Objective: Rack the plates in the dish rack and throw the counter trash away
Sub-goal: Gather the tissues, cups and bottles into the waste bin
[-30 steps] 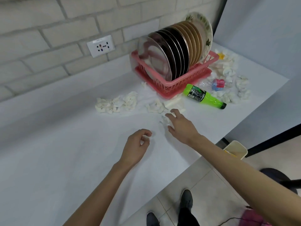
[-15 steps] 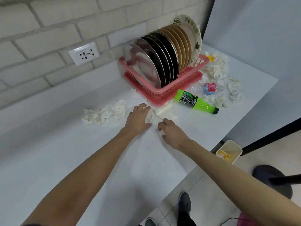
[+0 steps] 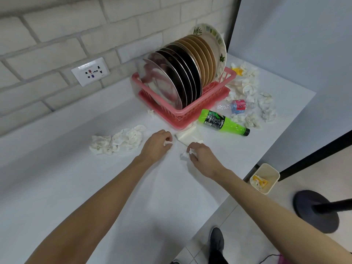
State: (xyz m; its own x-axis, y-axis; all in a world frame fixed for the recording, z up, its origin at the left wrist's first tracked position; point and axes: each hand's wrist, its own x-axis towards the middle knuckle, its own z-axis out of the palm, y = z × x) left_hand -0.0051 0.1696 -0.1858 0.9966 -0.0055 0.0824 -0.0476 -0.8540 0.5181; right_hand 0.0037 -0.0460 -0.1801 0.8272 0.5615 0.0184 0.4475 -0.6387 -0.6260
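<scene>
One wide head-worn camera looks forward and down over the counter (image 3: 57, 187) toward the brick wall (image 3: 57, 35).

Plates (image 3: 187, 77) upright in pink rack (image 3: 207, 102), tissues (image 3: 118, 140) scattered

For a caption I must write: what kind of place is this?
Probably a kitchen corner: a pink dish rack full of plates stands on a white counter, by a brick wall with a power socket.

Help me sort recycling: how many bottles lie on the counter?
2. The green bottle lies on its side beside the pink dish rack; the crushed clear bottle lies just beyond it, among crumpled tissues. More may hide behind the rack.
</scene>
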